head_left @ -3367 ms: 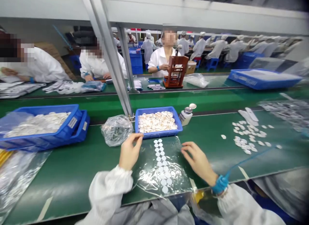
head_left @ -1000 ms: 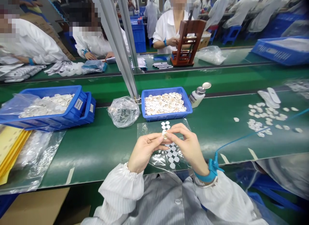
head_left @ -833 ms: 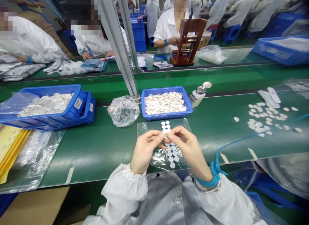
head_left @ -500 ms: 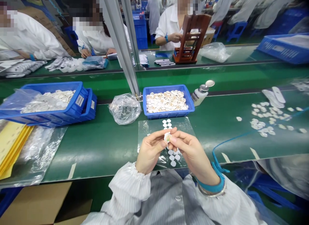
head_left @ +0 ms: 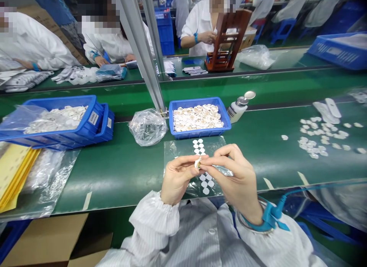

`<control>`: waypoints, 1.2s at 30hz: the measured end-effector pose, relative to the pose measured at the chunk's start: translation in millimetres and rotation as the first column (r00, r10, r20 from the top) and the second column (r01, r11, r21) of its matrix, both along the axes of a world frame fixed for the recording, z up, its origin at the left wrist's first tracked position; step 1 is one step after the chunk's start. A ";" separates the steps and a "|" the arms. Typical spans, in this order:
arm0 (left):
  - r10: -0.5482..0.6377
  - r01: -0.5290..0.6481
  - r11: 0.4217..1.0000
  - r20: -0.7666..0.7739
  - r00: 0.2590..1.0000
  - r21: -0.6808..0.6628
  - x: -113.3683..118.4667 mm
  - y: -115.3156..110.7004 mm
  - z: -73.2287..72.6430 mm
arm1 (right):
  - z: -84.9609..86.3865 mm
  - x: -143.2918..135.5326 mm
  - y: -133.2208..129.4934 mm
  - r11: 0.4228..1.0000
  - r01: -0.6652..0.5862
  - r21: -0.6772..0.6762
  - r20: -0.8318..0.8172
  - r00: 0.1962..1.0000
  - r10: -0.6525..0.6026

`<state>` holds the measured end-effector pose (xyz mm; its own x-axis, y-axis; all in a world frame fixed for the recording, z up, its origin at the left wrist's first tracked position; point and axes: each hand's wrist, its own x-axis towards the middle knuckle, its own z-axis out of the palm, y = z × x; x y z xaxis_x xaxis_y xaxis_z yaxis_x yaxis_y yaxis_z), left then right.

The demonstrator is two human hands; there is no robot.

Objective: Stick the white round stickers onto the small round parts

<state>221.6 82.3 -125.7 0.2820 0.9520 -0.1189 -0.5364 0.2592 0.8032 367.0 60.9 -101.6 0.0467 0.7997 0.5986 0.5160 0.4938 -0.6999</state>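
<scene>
A small round white piece (head_left: 197, 163) with a tan and green centre is held up over the bench. My left hand (head_left: 178, 178) is closed on it, thumb below and fingers behind. From the other side, the fingertips of my right hand (head_left: 237, 173) pinch at its right edge, partly hiding it. Under both hands lies a clear plastic sheet (head_left: 171, 149) with rows of white round discs (head_left: 205, 184). Just beyond stands a blue bin (head_left: 200, 135) full of similar round pieces.
A crumpled clear bag (head_left: 147, 127) and a white bottle (head_left: 237, 109) flank the bin. Farther left are stacked blue bins (head_left: 83, 135). Loose white pieces (head_left: 312, 144) are scattered at right. A metal post (head_left: 143, 52) rises behind; co-workers sit across. A blue wrist cord (head_left: 282, 205) trails right.
My right hand has turned and lifted, its fingers now pinching the piece's edge from the right. The piece has tilted more edge-on. The blue cord has dropped to the bench's front edge.
</scene>
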 end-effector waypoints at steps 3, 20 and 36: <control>0.019 -0.016 0.999 -0.073 0.997 0.036 -0.8 -0.5 0.3 | -0.2 1.1 -0.6 1.000 0.011 -0.014 0.015 1.000 -0.011; 0.049 -0.026 0.990 -0.172 0.984 0.135 -4.6 -3.9 -3.5 | 2.3 6.0 -3.3 0.999 -0.007 -0.048 0.039 0.999 0.009; 0.010 -0.001 0.995 -0.093 0.996 0.099 -3.1 -7.2 -1.9 | 4.2 9.3 -0.3 0.996 -0.063 -0.055 0.059 0.996 0.066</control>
<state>218.5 75.1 -127.6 0.2686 0.9619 -0.0502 -0.4592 0.1737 0.8712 376.3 60.6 -97.4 -0.0416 0.8306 0.5552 0.5267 0.4905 -0.6943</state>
